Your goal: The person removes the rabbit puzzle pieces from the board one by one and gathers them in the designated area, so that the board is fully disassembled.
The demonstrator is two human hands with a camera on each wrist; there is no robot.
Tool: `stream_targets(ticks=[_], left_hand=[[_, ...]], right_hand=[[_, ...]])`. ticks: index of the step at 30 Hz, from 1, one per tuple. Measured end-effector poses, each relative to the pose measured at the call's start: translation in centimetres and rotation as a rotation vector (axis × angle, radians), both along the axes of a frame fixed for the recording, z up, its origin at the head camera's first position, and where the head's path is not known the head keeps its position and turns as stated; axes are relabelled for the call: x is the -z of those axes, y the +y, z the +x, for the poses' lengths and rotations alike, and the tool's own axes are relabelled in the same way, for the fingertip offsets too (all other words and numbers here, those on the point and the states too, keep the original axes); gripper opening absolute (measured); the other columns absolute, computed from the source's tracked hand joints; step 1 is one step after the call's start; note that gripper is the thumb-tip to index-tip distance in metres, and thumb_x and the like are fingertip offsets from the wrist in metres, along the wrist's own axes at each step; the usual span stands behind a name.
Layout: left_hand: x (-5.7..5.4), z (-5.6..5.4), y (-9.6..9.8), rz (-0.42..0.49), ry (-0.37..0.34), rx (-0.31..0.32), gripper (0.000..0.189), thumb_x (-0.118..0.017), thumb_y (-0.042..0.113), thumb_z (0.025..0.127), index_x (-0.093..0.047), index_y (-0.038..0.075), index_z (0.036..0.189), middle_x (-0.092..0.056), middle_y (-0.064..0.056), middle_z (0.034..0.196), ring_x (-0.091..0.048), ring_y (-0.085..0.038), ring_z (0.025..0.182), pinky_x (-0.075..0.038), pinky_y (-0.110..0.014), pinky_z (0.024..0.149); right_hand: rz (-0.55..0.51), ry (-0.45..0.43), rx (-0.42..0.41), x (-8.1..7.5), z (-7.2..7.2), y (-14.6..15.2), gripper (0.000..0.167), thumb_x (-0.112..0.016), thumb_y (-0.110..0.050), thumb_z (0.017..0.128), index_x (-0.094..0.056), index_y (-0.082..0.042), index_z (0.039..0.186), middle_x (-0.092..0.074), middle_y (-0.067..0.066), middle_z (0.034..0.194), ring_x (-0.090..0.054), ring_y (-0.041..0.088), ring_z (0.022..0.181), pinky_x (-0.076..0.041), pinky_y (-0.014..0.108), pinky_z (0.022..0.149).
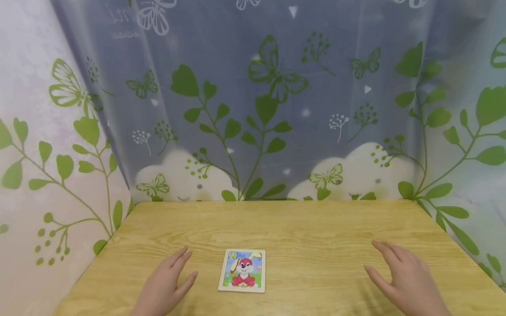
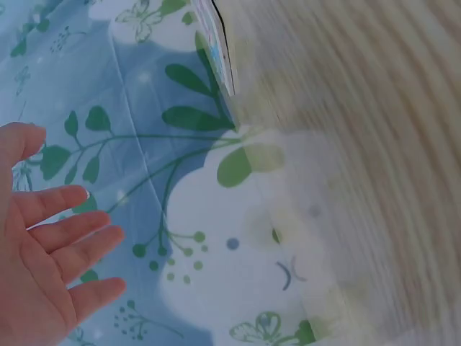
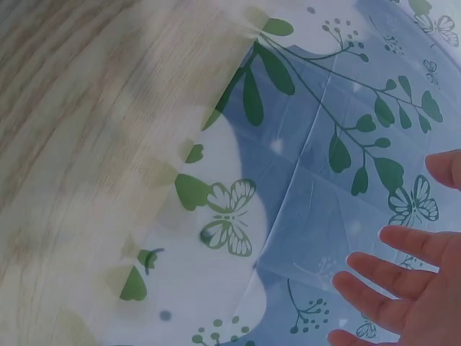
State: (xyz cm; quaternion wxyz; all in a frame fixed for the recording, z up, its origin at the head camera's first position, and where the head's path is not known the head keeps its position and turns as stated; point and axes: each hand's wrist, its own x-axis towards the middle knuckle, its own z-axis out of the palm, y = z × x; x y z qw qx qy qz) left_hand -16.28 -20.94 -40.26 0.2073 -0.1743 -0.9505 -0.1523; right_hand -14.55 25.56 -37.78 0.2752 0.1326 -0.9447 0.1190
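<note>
Wooden table (image 1: pixel 316 228): one rabbit puzzle (image 1: pixel 242 270) between two hands, left (image 1: pixel 168 281), right (image 1: pixel 403 276), both released, fingers straight.

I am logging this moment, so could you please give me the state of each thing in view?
Rabbit puzzle: flat on the table, picture side up, untouched.
Left hand: open, beside the puzzle.
Right hand: open, fingers spread, apart from the puzzle.
Table: bears the puzzle.
</note>
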Motion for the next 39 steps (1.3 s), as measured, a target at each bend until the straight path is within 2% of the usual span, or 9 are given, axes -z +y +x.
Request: stream_targets(ticks=[3,6,11,20,27,31,39], left_hand=[[-0.2,-0.1,0.6,-0.001,-0.029,0.008,0.046,-0.062,0.031,0.082,-0.056,-0.001,0.115,-0.052,-0.015,0.12,-0.052,-0.032,0.103,-0.044,-0.045,0.081],[-0.4,-0.2,1.3,-0.023,-0.106,0.03,0.05,-0.056,0.037,0.085,-0.054,0.0,0.118,-0.05,-0.014,0.124,-0.05,-0.031,0.108,-0.042,-0.045,0.084],[-0.5,-0.5,2.6,-0.08,-0.19,0.11,0.056,-0.047,0.042,0.089,-0.048,0.0,0.126,-0.042,-0.014,0.131,-0.041,-0.028,0.118,-0.036,-0.044,0.091],[0.0,-1.2,4.8,-0.19,-0.223,0.279,0.059,-0.042,0.043,0.091,-0.043,-0.001,0.129,-0.038,-0.016,0.134,-0.035,-0.028,0.122,-0.033,-0.042,0.095],[1.3,-1.5,6.0,-0.28,-0.19,0.389,0.06,-0.038,0.045,0.092,-0.043,-0.003,0.128,-0.036,-0.018,0.135,-0.035,-0.029,0.122,-0.031,-0.04,0.097],[1.9,-1.5,6.5,-0.309,-0.162,0.423,0.058,-0.037,0.044,0.092,-0.046,-0.002,0.126,-0.039,-0.018,0.133,-0.037,-0.03,0.121,-0.033,-0.04,0.096],[2.7,-1.3,7.5,-0.341,-0.222,0.439,0.061,-0.036,0.047,0.092,-0.044,-0.002,0.128,-0.032,-0.02,0.137,-0.027,-0.031,0.126,-0.031,-0.045,0.096]], right_hand=[[-0.018,0.01,-0.009,-0.1,-0.1,-0.5,0.049,-0.07,-0.033,0.073,-0.058,-0.002,0.109,-0.06,0.014,0.099,-0.055,0.037,0.086,-0.039,0.057,0.068],[-0.025,-0.01,-0.012,-0.2,-0.2,-1.1,0.047,-0.07,-0.033,0.073,-0.059,-0.003,0.107,-0.061,0.012,0.098,-0.055,0.036,0.086,-0.038,0.057,0.068],[-0.038,-0.029,-0.048,-0.2,-0.4,-2.2,0.044,-0.071,-0.03,0.072,-0.06,-0.004,0.106,-0.061,0.01,0.098,-0.056,0.033,0.088,-0.038,0.057,0.068],[-0.076,-0.025,-0.179,-0.1,-1.6,-4.6,0.038,-0.073,-0.026,0.072,-0.062,-0.006,0.102,-0.062,0.006,0.095,-0.058,0.027,0.086,-0.045,0.047,0.07],[-0.1,-0.117,-0.221,0.0,-2.6,-6.6,0.038,-0.07,-0.029,0.074,-0.062,-0.008,0.104,-0.062,0.004,0.098,-0.057,0.026,0.09,-0.044,0.048,0.075],[-0.107,-0.145,-0.259,0.2,-3.0,-7.6,0.037,-0.07,-0.028,0.075,-0.062,-0.009,0.105,-0.062,0.004,0.099,-0.057,0.025,0.091,-0.044,0.047,0.075],[-0.148,-0.269,-0.319,0.3,-4.2,-9.5,0.037,-0.067,-0.029,0.078,-0.06,-0.01,0.108,-0.06,0.002,0.104,-0.056,0.023,0.096,-0.046,0.042,0.076]])
